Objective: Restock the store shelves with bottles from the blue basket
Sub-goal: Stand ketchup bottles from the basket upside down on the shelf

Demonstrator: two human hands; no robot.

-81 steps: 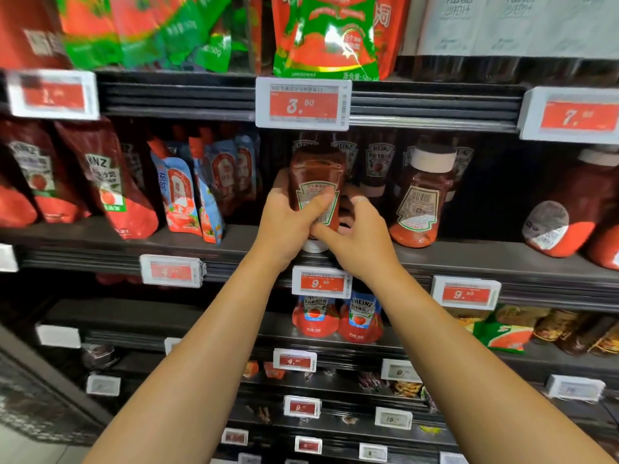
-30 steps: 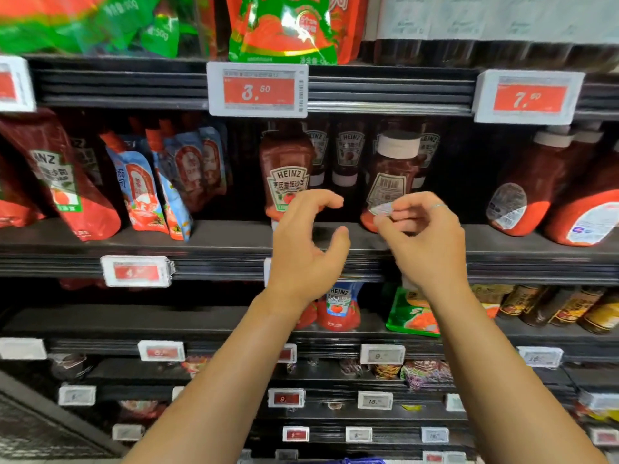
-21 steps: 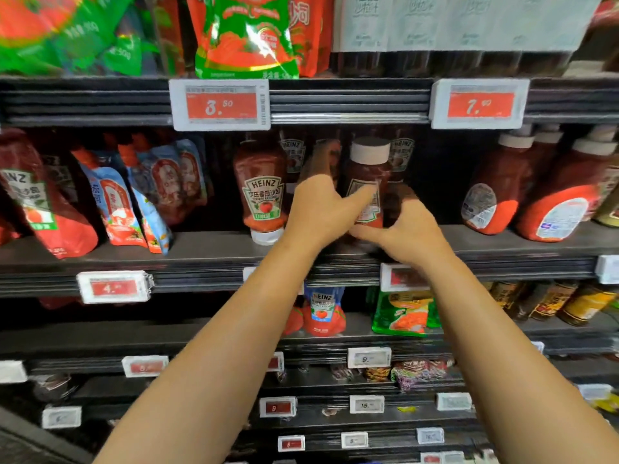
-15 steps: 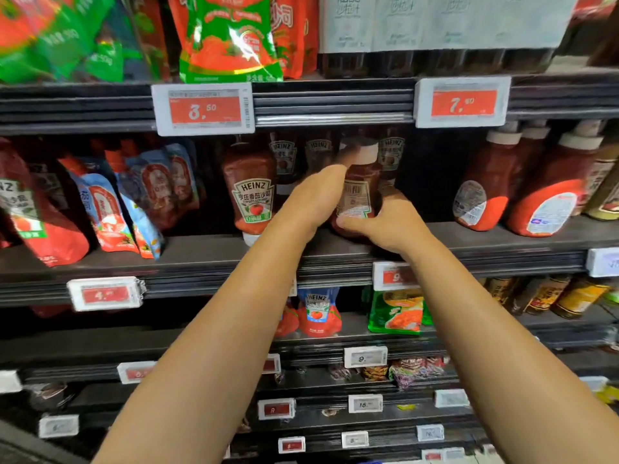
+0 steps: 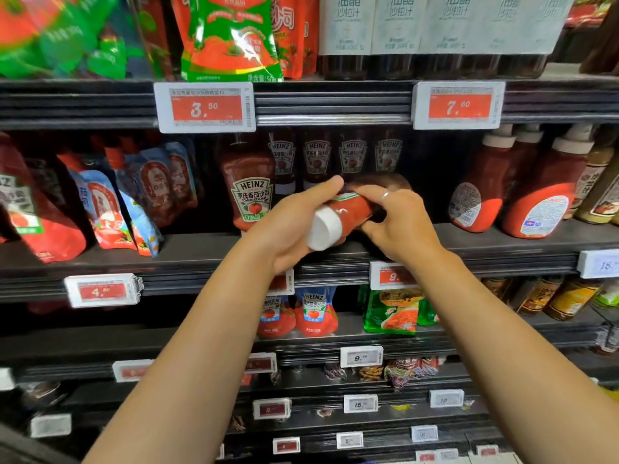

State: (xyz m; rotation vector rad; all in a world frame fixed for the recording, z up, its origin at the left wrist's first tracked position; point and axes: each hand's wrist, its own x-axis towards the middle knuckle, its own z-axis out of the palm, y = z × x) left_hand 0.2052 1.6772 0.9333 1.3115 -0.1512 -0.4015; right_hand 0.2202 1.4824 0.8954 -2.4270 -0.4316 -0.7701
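Both my hands hold one red ketchup bottle (image 5: pixel 348 211) tipped on its side in front of the middle shelf (image 5: pixel 187 252), its white cap (image 5: pixel 323 227) pointing toward me. My left hand (image 5: pixel 291 229) cradles it from the left and below, near the cap. My right hand (image 5: pixel 397 219), with a ring on one finger, grips its body from the right. Another Heinz ketchup bottle (image 5: pixel 251 192) stands cap-down on the shelf just to the left. A row of Heinz bottles (image 5: pixel 335 159) stands behind in the dark. The blue basket is out of view.
Ketchup pouches (image 5: pixel 110 202) lean on the shelf's left. Larger red squeeze bottles (image 5: pixel 536 192) stand on the right. Red price tags (image 5: pixel 206 107) line the shelf edges. Lower shelves hold more pouches (image 5: pixel 315 311) and green packets (image 5: pixel 392 309).
The bottle that stood cap-up on the shelf has been lifted and tipped onto its side, cap toward me. Both hands came back from the shelf with it. The view shifted right.
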